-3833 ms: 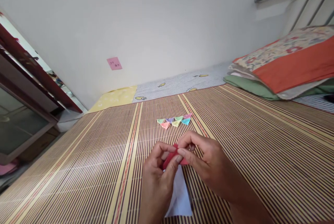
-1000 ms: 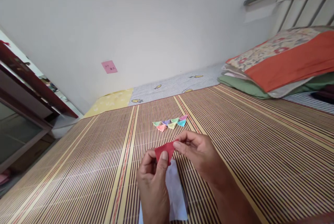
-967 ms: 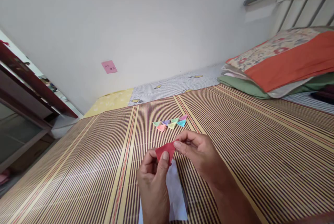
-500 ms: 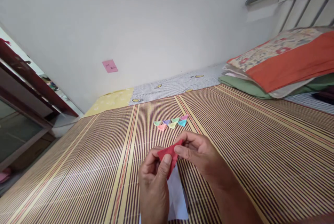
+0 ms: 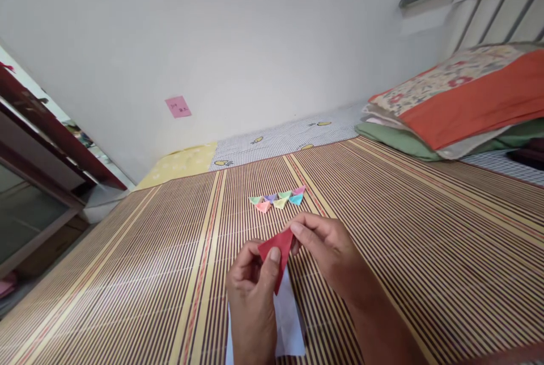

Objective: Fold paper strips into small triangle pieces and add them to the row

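Note:
A red piece of folded paper, roughly triangular with its point downward, is held up between both hands. My left hand is closed on its left side, thumb pressed on the front. My right hand pinches the upper right corner between thumb and fingers. Below the red paper lies a white sheet of paper, partly covered by my left hand. Beyond my hands, several small folded paper triangles in pink, green, purple, yellow and blue sit in two close rows on the mat.
A striped bamboo mat covers the bed. Patterned cloth runs along the wall. At the right are stacked pillows by a white headboard. A pink note is stuck on the wall. A doorway stands at the left.
My right thumb has slid up to the red paper's upper right corner. More of the paper's front now shows, and it looks flatter. My left hand keeps its grip.

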